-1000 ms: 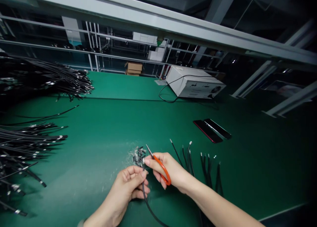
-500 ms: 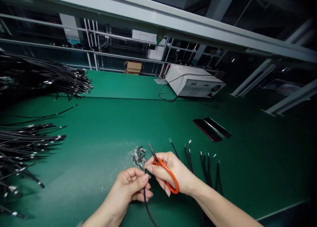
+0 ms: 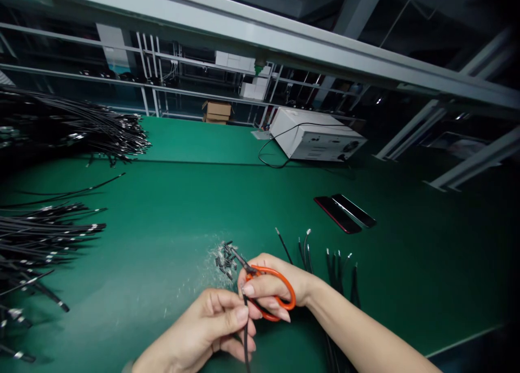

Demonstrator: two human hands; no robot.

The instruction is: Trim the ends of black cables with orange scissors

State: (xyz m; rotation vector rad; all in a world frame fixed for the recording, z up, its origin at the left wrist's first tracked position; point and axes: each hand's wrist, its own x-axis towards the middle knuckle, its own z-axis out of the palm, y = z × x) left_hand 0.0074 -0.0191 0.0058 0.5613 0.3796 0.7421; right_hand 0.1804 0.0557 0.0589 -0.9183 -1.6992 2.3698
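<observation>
My left hand [image 3: 219,324] pinches a black cable [image 3: 246,335] between thumb and fingers, close below its stripped end. Orange-handled scissors [image 3: 280,275] hang in my right hand [image 3: 272,286], the fingers through the loops and the blades pointing up and left. The thumb and forefinger of that hand also touch the cable's tip, which they partly hide. Just beyond the blades lies a small pile of black sheath offcuts and fine wire bits [image 3: 226,260] on the green table mat [image 3: 187,199].
Bundles of black cables [image 3: 52,226] cover the left side. More cables [image 3: 335,275] with bare ends lie right of my right hand. Two phones [image 3: 341,213] rest side by side farther right. Behind them stands a white machine [image 3: 317,137] with a cord, near a cardboard box [image 3: 217,111].
Both hands have come slightly lower with the cable. The scissors have turned in my right hand, so the blades now slant farther left over the offcuts and both orange loops show.
</observation>
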